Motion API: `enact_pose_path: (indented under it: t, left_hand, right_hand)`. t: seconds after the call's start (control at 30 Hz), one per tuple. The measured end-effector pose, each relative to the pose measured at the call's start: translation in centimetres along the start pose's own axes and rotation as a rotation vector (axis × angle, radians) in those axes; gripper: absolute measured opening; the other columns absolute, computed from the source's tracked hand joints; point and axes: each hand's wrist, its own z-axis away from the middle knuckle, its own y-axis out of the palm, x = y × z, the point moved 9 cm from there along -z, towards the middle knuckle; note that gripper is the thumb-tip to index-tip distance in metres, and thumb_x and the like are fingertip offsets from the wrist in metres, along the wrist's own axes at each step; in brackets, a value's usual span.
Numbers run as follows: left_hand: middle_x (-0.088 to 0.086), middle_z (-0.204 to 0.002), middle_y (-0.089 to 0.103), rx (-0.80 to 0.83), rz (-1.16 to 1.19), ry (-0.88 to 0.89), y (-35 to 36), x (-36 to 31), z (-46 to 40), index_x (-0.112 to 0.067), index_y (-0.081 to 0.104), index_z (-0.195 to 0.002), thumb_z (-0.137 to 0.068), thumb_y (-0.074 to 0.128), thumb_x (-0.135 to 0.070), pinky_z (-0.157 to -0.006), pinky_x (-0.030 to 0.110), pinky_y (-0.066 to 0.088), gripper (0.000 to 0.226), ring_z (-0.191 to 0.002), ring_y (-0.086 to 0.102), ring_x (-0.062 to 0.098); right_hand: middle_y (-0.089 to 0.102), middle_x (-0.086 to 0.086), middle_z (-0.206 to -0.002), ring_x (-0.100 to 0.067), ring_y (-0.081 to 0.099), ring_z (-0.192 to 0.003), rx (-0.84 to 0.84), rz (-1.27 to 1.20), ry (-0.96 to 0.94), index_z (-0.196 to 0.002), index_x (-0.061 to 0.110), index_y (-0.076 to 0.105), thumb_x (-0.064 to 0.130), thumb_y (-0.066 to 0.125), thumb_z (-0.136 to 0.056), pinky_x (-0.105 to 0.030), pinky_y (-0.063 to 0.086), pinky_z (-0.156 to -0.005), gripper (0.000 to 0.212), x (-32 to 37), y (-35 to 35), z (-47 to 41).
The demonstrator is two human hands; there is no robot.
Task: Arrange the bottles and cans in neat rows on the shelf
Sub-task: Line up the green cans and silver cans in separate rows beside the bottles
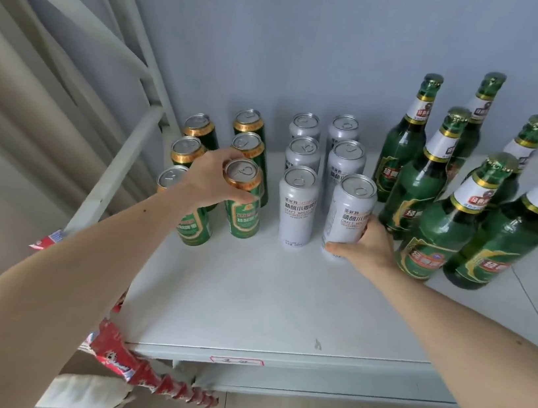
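Grey-blue wall closes off the back of the white shelf (248,291), and a pale metal frame (118,162) runs along its left edge. Everything stands upright toward the back half of the shelf, with the front part bare apart from a small mark near the front edge.

My left hand (215,179) reaches in from the front left corner and grips the front green can (244,200) near its gold top rim, fingers curled round it. That can heads the right-hand row of the green cans (197,135), which stand in two rows of three by the left edge. One green can at the front of the left row is partly hidden behind my wrist.

My right hand (367,245) comes in from the right and holds the front silver can (349,215) low on its body, thumb across the front near the base and fingers wrapped behind. That can leads the right-hand row of the silver cans (304,153), also two rows of three, in the middle of the shelf. It stands slightly forward of its neighbour in the left silver row.

Toward the right edge stand six green bottles (418,187) with white neck labels and green caps, in roughly two rows running back to the wall. The nearest bottle is just beside my right hand.

Below the shelf's front left corner hangs a string of red packets (140,372).
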Motion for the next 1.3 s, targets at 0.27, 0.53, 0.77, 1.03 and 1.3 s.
enact_pose_path:
  t: [0.27,0.53,0.77,1.03,1.3]
  left_hand:
    - [-0.004,-0.111,0.063,0.093,0.056,0.017,0.7,0.3,-1.0,-0.022,0.057,-0.122,-0.06,0.091,-0.017,-0.083,0.027,0.046,0.071,-0.101,0.059,0.015]
    - [-0.006,-0.115,0.061,0.198,-0.018,0.081,1.1,0.3,-1.5,-0.025,0.051,-0.127,-0.063,0.089,-0.021,-0.085,0.027,0.044,0.074,-0.103,0.058,0.016]
    - [-0.004,-0.118,0.061,0.225,-0.134,0.128,1.1,0.0,-1.9,-0.023,0.049,-0.132,-0.064,0.088,-0.025,-0.088,0.028,0.046,0.079,-0.105,0.058,0.016]
    - [-0.002,-0.115,0.065,0.258,-0.152,0.117,0.5,0.4,-2.0,-0.023,0.056,-0.123,-0.063,0.088,-0.021,-0.095,0.04,0.049,0.067,-0.105,0.061,0.021]
    - [-0.003,-0.114,0.065,0.307,-0.178,0.133,0.8,-0.3,-1.5,-0.023,0.056,-0.121,-0.063,0.089,-0.02,-0.093,0.037,0.049,0.067,-0.103,0.061,0.019]
  right_hand:
    - [0.066,0.003,-0.109,-0.016,0.059,-0.094,-0.038,0.018,0.033,-0.117,0.02,0.057,0.028,0.091,-0.053,-0.023,0.042,-0.077,0.072,-0.5,0.0,-0.6]
    - [0.067,0.002,-0.114,-0.015,0.058,-0.095,-0.036,0.024,0.044,-0.119,0.02,0.057,0.025,0.091,-0.054,-0.023,0.041,-0.079,0.072,-0.5,0.3,-0.6]
    - [0.067,0.0,-0.116,-0.017,0.06,-0.098,-0.034,0.021,0.054,-0.119,0.019,0.057,0.024,0.091,-0.054,-0.024,0.043,-0.08,0.073,-0.7,0.5,-0.6]
    - [0.067,-0.001,-0.119,-0.015,0.058,-0.098,0.001,0.042,0.027,-0.121,0.018,0.057,0.021,0.091,-0.056,-0.023,0.042,-0.081,0.074,-0.2,0.4,-0.8]
    - [0.066,-0.001,-0.122,-0.019,0.061,-0.108,0.033,0.042,0.004,-0.124,0.018,0.055,0.019,0.093,-0.055,-0.024,0.043,-0.085,0.078,-0.2,0.4,-1.0]
